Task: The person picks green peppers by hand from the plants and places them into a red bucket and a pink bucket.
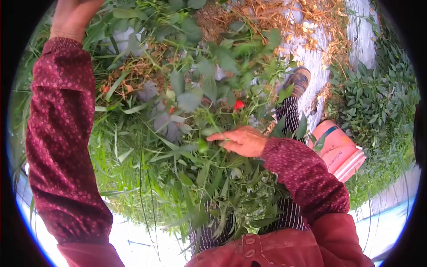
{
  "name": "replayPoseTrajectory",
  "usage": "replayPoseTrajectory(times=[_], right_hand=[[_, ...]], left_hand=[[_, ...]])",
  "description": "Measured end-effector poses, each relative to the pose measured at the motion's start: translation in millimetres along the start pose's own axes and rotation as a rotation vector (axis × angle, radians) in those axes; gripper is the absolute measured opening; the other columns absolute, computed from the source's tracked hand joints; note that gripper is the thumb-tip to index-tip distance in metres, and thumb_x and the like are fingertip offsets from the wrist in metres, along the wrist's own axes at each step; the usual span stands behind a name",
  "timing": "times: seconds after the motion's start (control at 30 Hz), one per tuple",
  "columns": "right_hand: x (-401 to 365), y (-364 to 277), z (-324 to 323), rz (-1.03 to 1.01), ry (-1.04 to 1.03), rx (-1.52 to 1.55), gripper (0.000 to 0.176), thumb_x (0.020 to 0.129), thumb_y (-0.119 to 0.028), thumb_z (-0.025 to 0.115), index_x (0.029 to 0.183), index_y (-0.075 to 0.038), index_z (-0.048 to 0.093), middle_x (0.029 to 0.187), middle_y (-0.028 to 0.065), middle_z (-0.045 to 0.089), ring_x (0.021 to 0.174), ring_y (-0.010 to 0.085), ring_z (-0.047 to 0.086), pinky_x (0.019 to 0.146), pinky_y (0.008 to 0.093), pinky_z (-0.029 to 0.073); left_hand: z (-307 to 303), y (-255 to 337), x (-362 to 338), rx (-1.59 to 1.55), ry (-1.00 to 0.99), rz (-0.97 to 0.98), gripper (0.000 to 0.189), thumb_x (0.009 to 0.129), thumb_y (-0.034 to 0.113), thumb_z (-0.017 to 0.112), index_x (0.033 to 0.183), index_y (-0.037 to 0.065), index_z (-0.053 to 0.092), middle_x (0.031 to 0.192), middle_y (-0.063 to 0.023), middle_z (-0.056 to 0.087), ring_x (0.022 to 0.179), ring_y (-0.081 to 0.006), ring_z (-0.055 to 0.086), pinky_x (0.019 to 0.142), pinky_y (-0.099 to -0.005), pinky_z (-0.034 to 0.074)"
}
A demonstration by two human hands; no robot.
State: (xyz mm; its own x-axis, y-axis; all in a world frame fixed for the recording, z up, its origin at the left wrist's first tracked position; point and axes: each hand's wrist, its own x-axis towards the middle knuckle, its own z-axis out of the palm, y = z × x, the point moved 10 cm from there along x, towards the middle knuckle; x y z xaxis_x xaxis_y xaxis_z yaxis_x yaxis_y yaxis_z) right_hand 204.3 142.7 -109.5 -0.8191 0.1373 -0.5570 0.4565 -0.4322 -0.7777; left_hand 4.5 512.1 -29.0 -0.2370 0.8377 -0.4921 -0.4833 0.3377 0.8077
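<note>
In the head view, at centre among the leaves, the right hand [242,140] lies in a bushy plant [209,84] with soft, pointed oval green leaves on thin stems. The fingers [219,137] stretch out towards one small round green pod [202,146]; whether they pinch a stem, cannot tell. One glossy red fruit [239,105] hangs just above the hand. The left hand [71,18] reaches to the top edge, fingers cut off, grip cannot tell. There are two dotted maroon sleeves, one brown shoe [299,81], one striped orange sack [340,151], dry straw [267,15] and long grass blades [129,164].
</note>
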Motion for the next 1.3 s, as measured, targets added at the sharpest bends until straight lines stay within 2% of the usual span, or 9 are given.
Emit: replayPoseTrajectory(times=[0.07, 0.37, 0.5, 0.57, 0.7, 0.77, 0.87, 0.97, 1.3], right_hand=[[-21.2, 0.4, -9.9, -0.198, 0.234, -0.072, 0.033, 0.086, -0.020, 0.058, 0.119, -0.017, 0.059, 0.087, 0.0109, 0.064, 0.080, 0.0271, 0.062, 0.075, 0.0394, 0.049], [-53.6, 41.4, -21.3, -0.043, 0.561, 0.962, 0.034, 0.092, -0.019, 0.057, 0.124, -0.009, 0.053, 0.085, 0.0003, 0.061, 0.073, 0.0049, 0.054, 0.061, 0.0202, 0.042], [-64.3, 63.8, -39.3, -0.022, 0.755, 1.123, 0.034, 0.095, -0.026, 0.052, 0.121, -0.005, 0.055, 0.101, -0.0002, 0.061, 0.065, 0.0062, 0.052, 0.056, 0.0208, 0.038], [-68.2, 74.6, -43.8, -0.124, 0.846, 1.352, 0.034, 0.095, -0.027, 0.052, 0.121, -0.005, 0.055, 0.106, 0.0004, 0.062, 0.066, 0.0072, 0.052, 0.057, 0.0210, 0.038], [-65.8, 75.5, -42.1, -0.093, 0.816, 1.436, 0.036, 0.095, -0.025, 0.050, 0.122, 0.000, 0.050, 0.093, 0.0006, 0.057, 0.061, 0.0088, 0.045, 0.073, 0.0325, 0.047], [-66.7, 71.2, -43.0, -0.071, 0.833, 1.447, 0.037, 0.095, -0.024, 0.050, 0.122, 0.001, 0.050, 0.086, -0.0005, 0.055, 0.061, 0.0089, 0.045, 0.073, 0.0333, 0.047], [-66.3, 74.3, -43.0, -0.105, 0.803, 1.447, 0.036, 0.095, -0.022, 0.050, 0.123, 0.000, 0.050, 0.093, 0.0003, 0.057, 0.062, 0.0094, 0.046, 0.073, 0.0335, 0.047], [-67.5, 75.0, -43.9, -0.165, 0.838, 1.477, 0.034, 0.093, -0.026, 0.055, 0.120, -0.004, 0.056, 0.112, 0.0009, 0.060, 0.068, 0.0091, 0.052, 0.058, 0.0223, 0.040], [-64.0, 75.0, -37.3, -0.114, 0.830, 1.469, 0.029, 0.093, -0.023, 0.054, 0.117, -0.006, 0.058, 0.100, -0.0011, 0.063, 0.065, 0.0080, 0.054, 0.054, 0.0222, 0.038]], left_hand=[[-9.3, -4.6, -21.2, 0.133, 0.253, 0.050, 0.020, 0.092, 0.021, 0.046, 0.099, 0.005, 0.055, 0.084, -0.0045, 0.056, 0.069, -0.0164, 0.052, 0.062, -0.0276, 0.044], [8.3, -137.2, -96.6, 0.551, -0.591, -0.477, 0.046, 0.089, 0.023, 0.054, 0.131, 0.005, 0.043, 0.120, -0.0123, 0.055, 0.109, -0.0240, 0.052, 0.089, -0.0402, 0.043], [-9.9, -128.6, -141.7, 0.826, -0.428, -0.309, 0.029, 0.090, 0.029, 0.055, 0.096, 0.001, 0.059, 0.086, -0.0091, 0.060, 0.054, -0.0040, 0.046, 0.044, -0.0198, 0.036], [-30.9, -157.7, -187.2, 0.362, -0.624, -0.497, 0.030, 0.088, 0.026, 0.058, 0.104, 0.001, 0.062, 0.086, -0.0082, 0.061, 0.056, -0.0050, 0.048, 0.045, -0.0212, 0.038], [-35.1, -231.0, -253.7, 1.026, -0.713, -0.430, 0.028, 0.086, 0.015, 0.058, 0.112, 0.004, 0.060, 0.088, -0.0055, 0.063, 0.062, -0.0064, 0.051, 0.047, -0.0228, 0.041], [-75.5, -285.8, -265.8, 0.893, -0.293, -0.856, 0.028, 0.086, 0.014, 0.058, 0.112, 0.004, 0.058, 0.087, -0.0041, 0.062, 0.062, -0.0067, 0.052, 0.047, -0.0232, 0.041], [-58.0, -317.9, -265.4, 0.530, -0.224, -0.940, 0.024, 0.086, 0.014, 0.062, 0.107, 0.005, 0.057, 0.083, -0.0022, 0.061, 0.059, -0.0072, 0.051, 0.047, -0.0226, 0.040], [-50.0, -325.0, -271.3, 0.358, -0.161, -0.935, 0.023, 0.084, 0.018, 0.067, 0.101, 0.006, 0.058, 0.077, -0.0002, 0.058, 0.057, -0.0073, 0.050, 0.045, -0.0218, 0.039], [-44.5, -318.8, -251.3, 0.371, -0.182, -0.842, 0.015, 0.084, 0.013, 0.065, 0.097, 0.008, 0.059, 0.078, 0.0014, 0.060, 0.064, -0.0073, 0.053, 0.048, -0.0227, 0.039]])
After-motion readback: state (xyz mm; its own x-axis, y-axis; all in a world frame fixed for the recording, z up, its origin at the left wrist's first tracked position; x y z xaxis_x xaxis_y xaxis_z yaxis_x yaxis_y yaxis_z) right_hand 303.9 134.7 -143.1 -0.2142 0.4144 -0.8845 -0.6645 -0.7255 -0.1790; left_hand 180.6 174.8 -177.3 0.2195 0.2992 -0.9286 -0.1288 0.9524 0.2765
